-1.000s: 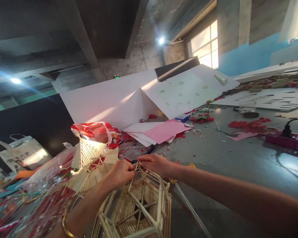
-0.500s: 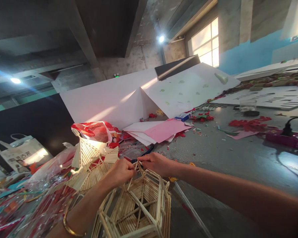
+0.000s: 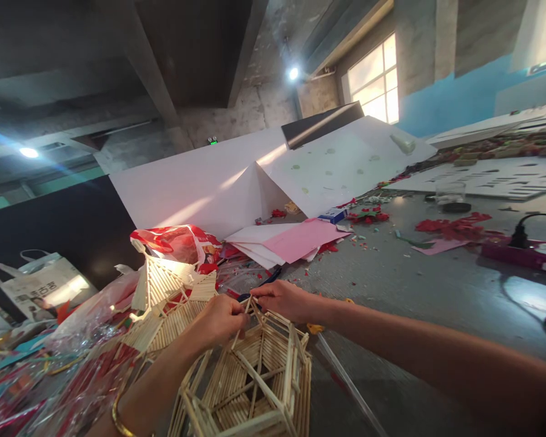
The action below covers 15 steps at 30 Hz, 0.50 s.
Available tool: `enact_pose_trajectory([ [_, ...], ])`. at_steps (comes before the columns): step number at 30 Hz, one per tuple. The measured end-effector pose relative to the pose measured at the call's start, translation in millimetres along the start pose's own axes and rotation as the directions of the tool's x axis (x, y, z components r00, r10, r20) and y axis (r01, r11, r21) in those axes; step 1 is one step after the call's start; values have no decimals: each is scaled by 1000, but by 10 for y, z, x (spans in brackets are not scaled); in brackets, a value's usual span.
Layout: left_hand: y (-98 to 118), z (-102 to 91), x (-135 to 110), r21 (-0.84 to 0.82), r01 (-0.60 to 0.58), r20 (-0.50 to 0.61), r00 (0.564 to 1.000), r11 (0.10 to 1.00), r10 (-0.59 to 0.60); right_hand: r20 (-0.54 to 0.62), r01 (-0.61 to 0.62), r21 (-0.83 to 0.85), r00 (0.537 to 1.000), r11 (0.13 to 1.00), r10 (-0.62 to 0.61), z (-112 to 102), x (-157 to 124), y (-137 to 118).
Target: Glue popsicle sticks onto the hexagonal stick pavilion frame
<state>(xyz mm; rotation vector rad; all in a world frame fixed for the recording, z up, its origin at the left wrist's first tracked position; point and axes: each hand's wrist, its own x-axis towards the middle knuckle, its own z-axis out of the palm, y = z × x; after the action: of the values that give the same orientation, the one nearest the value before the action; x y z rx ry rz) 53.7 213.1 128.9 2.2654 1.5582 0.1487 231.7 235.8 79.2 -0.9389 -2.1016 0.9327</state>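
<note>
A many-sided frame built of thin wooden sticks (image 3: pixel 255 394) stands right in front of me, with layered stick walls and crossing sticks inside. At its far corner, slim sticks meet in a small peak. My right hand (image 3: pixel 282 300) pinches the top of that peak between thumb and fingertips. Close on its left, my left hand (image 3: pixel 222 317) has its fingers curled in around a wooden stick there; its fingertips are partly hidden. A second stick-built model with a pointed roof (image 3: pixel 166 282) stands behind my left forearm.
Plastic wrappings (image 3: pixel 79 376) crowd the left side near a tote bag (image 3: pixel 40 288). A red bag (image 3: pixel 177 243), pink paper (image 3: pixel 300 240) and white boards (image 3: pixel 200 182) lie beyond. At right are red scraps (image 3: pixel 455 227) and a purple power strip (image 3: pixel 519 252); a clear rod (image 3: pixel 350 385) lies nearer.
Almost nothing differs. Both hands stay at the far corner of the stick frame, and the view has shifted very slightly.
</note>
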Motion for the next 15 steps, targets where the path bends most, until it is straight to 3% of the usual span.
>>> enact_pose_trajectory([
  [5,-43,28,-32,-99,-8,4,1000,995,8,-4,-26,-33,1000,999,26,-15,-10,-49],
  [15,-134,33,-144,-89,15,-45,999,996,-19,18,12,-36,1000,999,-11,-27,-33,-48],
])
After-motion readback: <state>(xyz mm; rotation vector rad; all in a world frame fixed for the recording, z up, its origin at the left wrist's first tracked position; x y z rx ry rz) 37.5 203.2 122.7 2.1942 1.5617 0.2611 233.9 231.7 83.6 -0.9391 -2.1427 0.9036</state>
